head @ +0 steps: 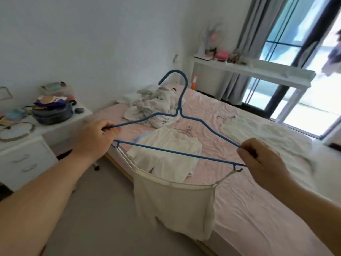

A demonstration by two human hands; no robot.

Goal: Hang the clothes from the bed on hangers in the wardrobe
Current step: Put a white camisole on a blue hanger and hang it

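Both hands, left [97, 137] and right [262, 157], pinch the hanger [177, 154] ends; keep it level so the top's [175, 206] straps stay hooked.

Both forearms cut off at the lower frame edge. Hanger [177, 115] end corners hidden inside the left hand [96, 137] and right hand [262, 159]. Nightstand clutter [51, 109], left: blurred, items unidentifiable. Shelf objects [215, 50], upper centre-right: too blurred to name. Bed [258, 209] cut off at lower right.
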